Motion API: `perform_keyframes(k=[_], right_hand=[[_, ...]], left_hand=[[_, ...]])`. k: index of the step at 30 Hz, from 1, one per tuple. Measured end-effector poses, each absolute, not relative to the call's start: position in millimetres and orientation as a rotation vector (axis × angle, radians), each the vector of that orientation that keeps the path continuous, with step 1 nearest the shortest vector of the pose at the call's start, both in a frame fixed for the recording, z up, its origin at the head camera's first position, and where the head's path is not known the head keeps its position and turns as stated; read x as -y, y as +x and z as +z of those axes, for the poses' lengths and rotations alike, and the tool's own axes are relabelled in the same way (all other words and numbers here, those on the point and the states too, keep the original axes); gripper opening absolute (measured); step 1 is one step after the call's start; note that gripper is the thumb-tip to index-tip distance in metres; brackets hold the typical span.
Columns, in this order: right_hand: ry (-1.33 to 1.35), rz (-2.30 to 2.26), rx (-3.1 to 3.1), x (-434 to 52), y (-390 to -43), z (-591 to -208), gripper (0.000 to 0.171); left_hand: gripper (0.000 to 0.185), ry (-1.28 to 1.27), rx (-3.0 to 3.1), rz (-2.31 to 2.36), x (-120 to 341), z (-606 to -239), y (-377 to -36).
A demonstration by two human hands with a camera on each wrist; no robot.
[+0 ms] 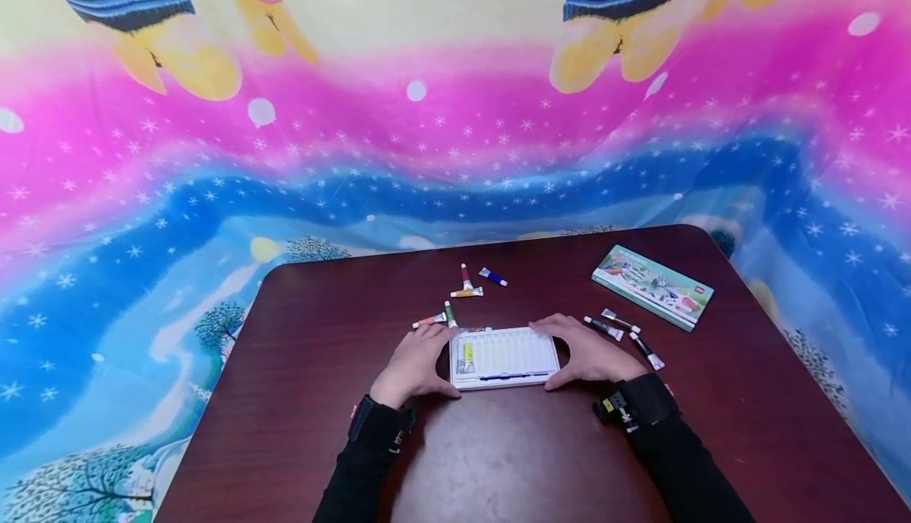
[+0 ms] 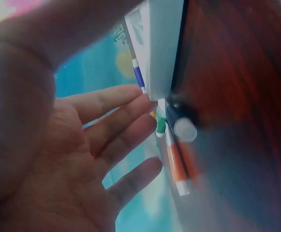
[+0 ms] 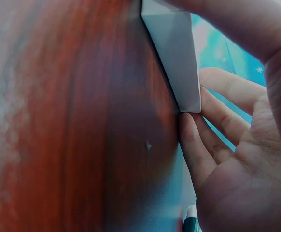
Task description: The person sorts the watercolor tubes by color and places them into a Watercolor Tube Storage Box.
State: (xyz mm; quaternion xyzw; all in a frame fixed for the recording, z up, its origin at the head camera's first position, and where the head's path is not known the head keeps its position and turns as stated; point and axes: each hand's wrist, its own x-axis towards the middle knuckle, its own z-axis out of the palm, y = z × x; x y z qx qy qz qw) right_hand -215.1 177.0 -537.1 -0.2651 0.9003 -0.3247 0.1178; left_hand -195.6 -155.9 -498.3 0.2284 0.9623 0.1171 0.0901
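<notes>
A white plastic tray [image 1: 508,353] lies on the table between my two hands. It has ribbed slots; a yellow paint tube [image 1: 467,355] sits at its left end and a slim blue-handled brush [image 1: 505,377] along its near side. My left hand [image 1: 420,363] holds the left end, thumb at the near corner and fingers at the far one. On the opposite end my right hand [image 1: 587,351] grips likewise, its fingertips against the far corner in the right wrist view. Beyond the left fingers lie a green tube [image 1: 451,314] and an orange tube [image 2: 176,164].
Farther back lie a red tube [image 1: 466,275], a yellow-orange tube [image 1: 467,293] and a blue tube [image 1: 493,276]. Several dark tubes [image 1: 603,327] are scattered right of the tray, before a green illustrated box [image 1: 652,286]. A printed cloth [image 1: 427,143] hangs behind the table [image 1: 320,325].
</notes>
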Motion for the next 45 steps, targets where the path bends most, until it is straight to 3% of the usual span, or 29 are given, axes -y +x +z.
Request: perform_keyframes(k=[7,14,22,31,45], right_hand=[[-0.761,-0.947,-2.630,-174.3,-215.8,-535.6,0.098],[-0.776,-0.972,-2.622,-176.5,-212.5,-537.0,0.097],[-0.792,-0.966,-2.634,-176.9,-213.9,-536.9,0.096],[-0.768,-0.947,-2.633,-176.3,-214.0,-536.3,0.097],[-0.754,-0.936,-2.635,-176.1,-214.7,-536.6,0.097]], left_hand=[[0.111,0.608,-2.888,0.441,168.8,-499.6,-200.8],[0.062,0.456,-2.957,0.509,203.4,-506.8,-210.3],[0.047,0.427,-3.019,0.386,211.9,-508.9,-211.8],[0.007,0.337,-3.220,0.385,211.0,-507.5,-214.9],[0.014,0.248,-3.184,0.563,205.0,-512.0,-214.8]])
